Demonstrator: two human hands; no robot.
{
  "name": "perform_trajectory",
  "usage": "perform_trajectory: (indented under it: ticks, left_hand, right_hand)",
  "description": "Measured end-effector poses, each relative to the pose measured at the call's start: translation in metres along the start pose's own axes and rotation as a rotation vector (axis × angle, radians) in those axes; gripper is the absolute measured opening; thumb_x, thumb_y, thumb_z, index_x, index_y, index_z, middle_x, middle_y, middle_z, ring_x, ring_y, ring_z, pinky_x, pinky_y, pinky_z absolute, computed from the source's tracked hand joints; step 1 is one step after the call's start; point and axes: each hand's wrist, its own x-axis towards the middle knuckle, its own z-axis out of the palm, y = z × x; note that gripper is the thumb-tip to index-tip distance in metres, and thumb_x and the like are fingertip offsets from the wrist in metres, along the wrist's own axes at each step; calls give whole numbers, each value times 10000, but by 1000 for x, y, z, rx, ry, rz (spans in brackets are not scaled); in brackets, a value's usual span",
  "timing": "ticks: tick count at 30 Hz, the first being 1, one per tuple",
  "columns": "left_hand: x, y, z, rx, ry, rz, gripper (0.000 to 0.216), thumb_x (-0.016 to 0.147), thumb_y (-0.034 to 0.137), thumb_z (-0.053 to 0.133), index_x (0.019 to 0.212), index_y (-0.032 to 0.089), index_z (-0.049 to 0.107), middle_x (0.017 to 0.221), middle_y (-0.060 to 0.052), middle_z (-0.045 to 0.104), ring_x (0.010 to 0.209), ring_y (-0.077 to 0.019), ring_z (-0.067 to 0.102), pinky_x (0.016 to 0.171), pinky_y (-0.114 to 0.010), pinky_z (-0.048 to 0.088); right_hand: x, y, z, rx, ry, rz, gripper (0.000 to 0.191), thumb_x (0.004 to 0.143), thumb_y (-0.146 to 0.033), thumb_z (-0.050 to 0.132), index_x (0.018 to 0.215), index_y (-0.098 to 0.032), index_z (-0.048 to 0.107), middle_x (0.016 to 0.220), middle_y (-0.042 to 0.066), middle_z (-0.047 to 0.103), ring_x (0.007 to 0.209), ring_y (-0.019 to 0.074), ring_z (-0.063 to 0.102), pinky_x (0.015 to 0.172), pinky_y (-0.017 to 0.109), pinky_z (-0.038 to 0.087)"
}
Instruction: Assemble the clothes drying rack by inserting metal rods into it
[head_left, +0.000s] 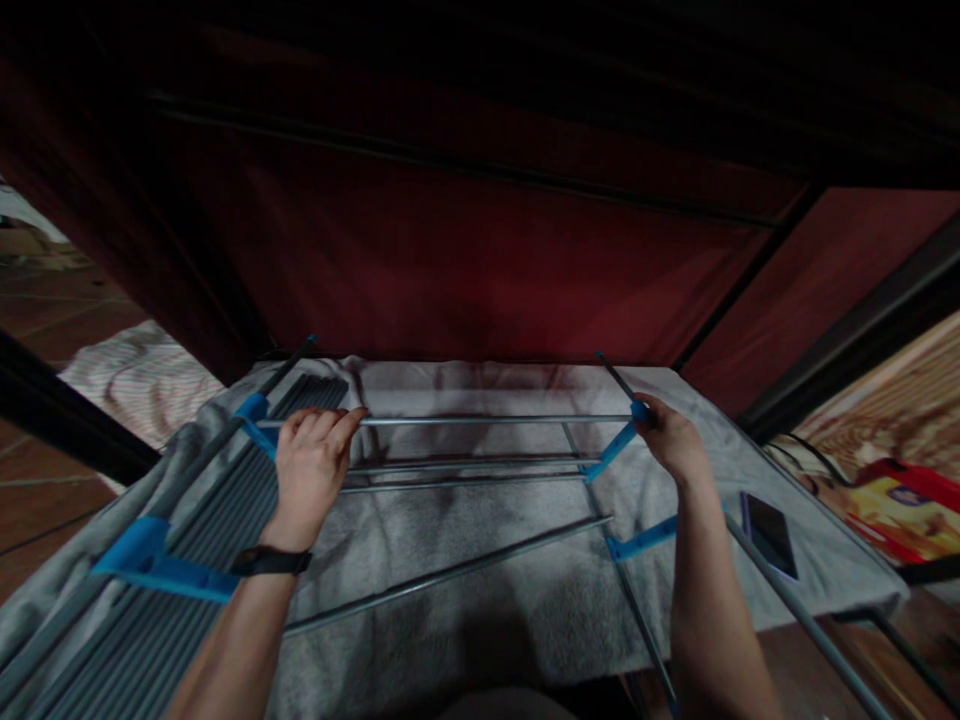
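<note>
My left hand (315, 455), a dark band on its wrist, is wrapped over a thin grey metal tube (487, 420) near the tube's left end. At the other end my right hand (671, 435) grips a blue plastic connector (640, 411), its fingertips partly hidden. This tube spans between that connector and another blue connector (253, 408) on the left upright. Two more cross tubes (472, 484) run just below. Nearer to me, a loose-looking tube (450, 573) slants across, its right end by a lower blue connector (645, 540). A large blue connector (150, 560) sits front left.
Several grey tubes (112, 650) lie side by side on the left of the grey cloth (525, 620). A phone (770, 535) rests at the right. Beyond it is a red and yellow package (907, 510). A dark red panel (480, 250) stands behind.
</note>
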Motion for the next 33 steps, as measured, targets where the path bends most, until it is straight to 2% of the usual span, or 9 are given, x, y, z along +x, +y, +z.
perform_trajectory:
  ticks: [4,15,26,33]
  left_hand:
    - [-2,-4,0,-6,-3,-6,417,1018,231,448,1295,228,761,963,-117,731,968,-321,637,1032,-490,436]
    - [-5,-8,2,31,7,8,407,1023,234,453,1286,227,764,957,-109,730,980,-313,638,1039,-471,424]
    - [-5,-8,1,9,-2,-17,434,998,217,459,1306,257,761,957,-109,734,994,-318,648,1041,-492,427]
    - [-4,-8,-1,-24,-24,-34,418,1006,235,449,1268,240,775,953,-121,730,996,-331,644,1029,-502,427]
  right_hand:
    - [-6,-13,-1,-79,3,-10,438,894,-229,574,1299,-229,743,1095,101,821,1043,310,771,866,367,569]
    - [-11,-18,2,-125,-16,-31,372,938,-242,583,1260,-207,766,1157,118,804,1075,297,764,930,369,552]
    - [-14,-24,3,-192,27,-29,269,963,-265,577,1190,-224,717,1049,92,783,964,259,738,813,320,496]
    - [-15,-26,1,-253,2,-45,237,987,-255,559,1166,-210,708,1057,106,764,939,254,728,786,314,467]
